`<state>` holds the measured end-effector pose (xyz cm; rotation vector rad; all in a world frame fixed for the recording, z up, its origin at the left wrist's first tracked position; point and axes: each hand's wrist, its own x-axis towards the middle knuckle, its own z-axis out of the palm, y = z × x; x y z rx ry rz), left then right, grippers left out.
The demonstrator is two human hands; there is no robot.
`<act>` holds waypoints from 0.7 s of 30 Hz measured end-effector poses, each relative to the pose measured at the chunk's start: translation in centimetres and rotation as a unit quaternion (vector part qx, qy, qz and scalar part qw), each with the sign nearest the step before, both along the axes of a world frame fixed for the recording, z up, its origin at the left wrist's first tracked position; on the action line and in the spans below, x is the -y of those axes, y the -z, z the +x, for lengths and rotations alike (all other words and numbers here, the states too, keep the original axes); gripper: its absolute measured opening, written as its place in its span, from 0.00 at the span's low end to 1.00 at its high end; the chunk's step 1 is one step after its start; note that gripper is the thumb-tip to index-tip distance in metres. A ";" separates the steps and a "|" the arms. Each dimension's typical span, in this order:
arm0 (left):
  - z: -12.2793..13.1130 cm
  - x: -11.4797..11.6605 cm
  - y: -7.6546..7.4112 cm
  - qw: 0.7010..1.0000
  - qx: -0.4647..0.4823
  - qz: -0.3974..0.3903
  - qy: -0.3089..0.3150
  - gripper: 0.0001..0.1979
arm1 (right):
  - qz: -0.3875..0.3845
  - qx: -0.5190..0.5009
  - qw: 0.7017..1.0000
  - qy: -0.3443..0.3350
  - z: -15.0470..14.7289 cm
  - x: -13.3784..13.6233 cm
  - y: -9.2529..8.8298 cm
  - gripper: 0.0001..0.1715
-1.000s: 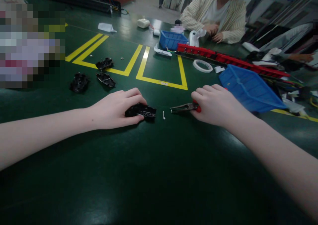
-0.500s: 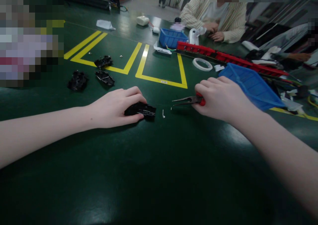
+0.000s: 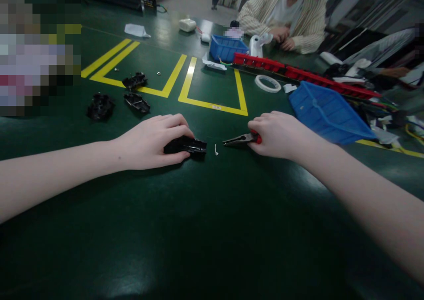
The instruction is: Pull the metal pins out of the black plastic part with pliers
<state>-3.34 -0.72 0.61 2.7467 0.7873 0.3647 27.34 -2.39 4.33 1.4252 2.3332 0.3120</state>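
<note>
My left hand (image 3: 159, 142) is closed round a black plastic part (image 3: 195, 147) that lies on the green table (image 3: 185, 229); the fingers hide much of it. My right hand (image 3: 276, 134) grips needle-nose pliers (image 3: 241, 139) by their red handles. Their jaws point left, the tips close to the tabletop and nearly together. Between the black part and the plier tips lies a small thin light-coloured piece (image 3: 216, 149). Beyond my left hand several similar black parts (image 3: 100, 106) lie on the table, two of them near the yellow tape line.
Yellow tape (image 3: 212, 107) marks rectangles on the table. A white tape roll (image 3: 267, 84), a blue bin (image 3: 331, 110), a smaller blue bin (image 3: 227, 48) and a long red strip (image 3: 304, 73) lie farther back. A co-worker in a striped shirt (image 3: 308, 22) sits across the table.
My right hand has brought the pliers left and slightly down, and their jaws have come closer together. My left hand still holds the black part in place.
</note>
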 end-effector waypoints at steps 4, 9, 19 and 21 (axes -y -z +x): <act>0.0 0.0 -0.1 1.000 -0.001 -0.001 0.002 0.19 | 0.003 0.005 1.000 0.001 -0.1 -0.1 -0.1 0.12; 0.0 0.0 -0.1 1.000 -0.004 -0.006 0.003 0.19 | 0.025 0.000 1.000 -0.016 -0.6 0.2 -0.6 0.12; 0.0 -0.1 0.2 1.000 0.008 0.001 0.016 0.18 | 0.105 -0.058 0.992 -0.024 -3.9 1.6 -2.8 0.12; 0.0 -0.1 0.2 1.000 0.014 0.006 0.021 0.19 | 0.121 -0.050 0.990 -0.055 -4.6 1.9 -2.7 0.14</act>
